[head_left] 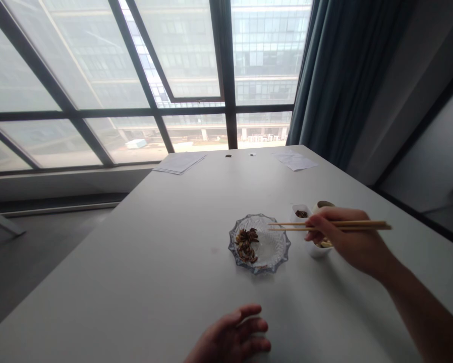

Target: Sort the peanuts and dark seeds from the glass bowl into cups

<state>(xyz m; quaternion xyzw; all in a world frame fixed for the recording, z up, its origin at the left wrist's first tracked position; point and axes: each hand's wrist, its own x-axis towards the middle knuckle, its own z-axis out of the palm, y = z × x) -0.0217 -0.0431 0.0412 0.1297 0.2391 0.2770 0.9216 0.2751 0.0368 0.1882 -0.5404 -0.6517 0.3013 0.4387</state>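
Note:
A pair of wooden chopsticks [366, 225] is held in my right hand [347, 242], tips pointing left over the right rim of a scalloped glass dish [274, 252]. Nothing shows between the tips. Small dark brown dried pieces [246, 245] lie heaped in the left part of the dish. Just behind and below my right hand stands a white cup [320, 251] with pale pieces in it, partly hidden by my fingers. Another small white cup [298, 207] holds dark pieces. In front of the dish my left hand [236, 335] holds nothing, its fingers apart and slightly curled.
A third round container [324, 203] stands behind my right hand, mostly hidden. Papers lie on the white table [166, 252] at its far left [181, 162] and far right [296, 160]. Two round holes sit near the far edge. Beyond are windows and a blue curtain [325, 75].

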